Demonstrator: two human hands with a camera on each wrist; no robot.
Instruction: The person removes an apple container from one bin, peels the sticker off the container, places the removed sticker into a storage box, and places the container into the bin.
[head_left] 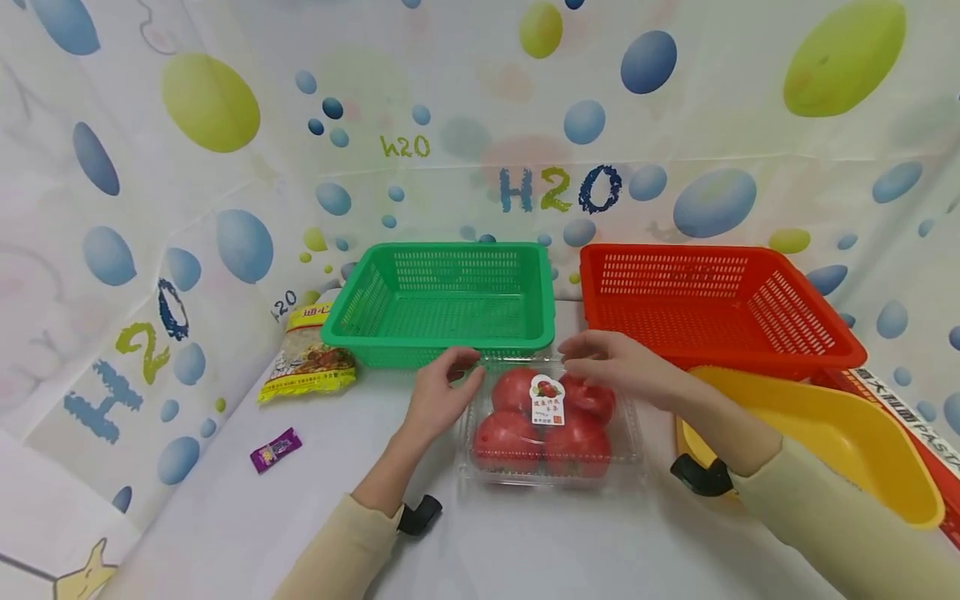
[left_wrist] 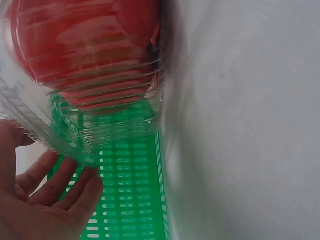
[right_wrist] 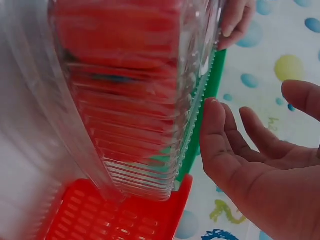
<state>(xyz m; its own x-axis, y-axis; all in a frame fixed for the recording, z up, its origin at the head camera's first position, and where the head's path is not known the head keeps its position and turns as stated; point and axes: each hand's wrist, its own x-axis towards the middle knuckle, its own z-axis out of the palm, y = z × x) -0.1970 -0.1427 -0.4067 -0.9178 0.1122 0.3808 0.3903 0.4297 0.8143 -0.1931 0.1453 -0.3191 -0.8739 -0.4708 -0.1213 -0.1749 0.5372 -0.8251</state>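
Note:
A clear plastic box (head_left: 551, 479) of red tomatoes (head_left: 507, 440), with a white label (head_left: 547, 400) on its lid, sits on the white table. My left hand (head_left: 444, 398) is at the box's far left corner, thumb and fingers spread apart. In the left wrist view its fingertips (left_wrist: 92, 187) are at the box's rim; whether they press on it I cannot tell. Over the far right part of the box hovers my right hand (head_left: 618, 367). The right wrist view shows its loosely bent fingers (right_wrist: 215, 132) beside the lid's edge, holding nothing.
Behind the box stands a green basket (head_left: 438, 342), with a red basket (head_left: 720, 346) to its right. A yellow tray (head_left: 847, 433) lies at the right, beside a red pasta package (head_left: 907, 417). A yellow food bag (head_left: 309, 354) and small purple packet (head_left: 275, 451) lie left.

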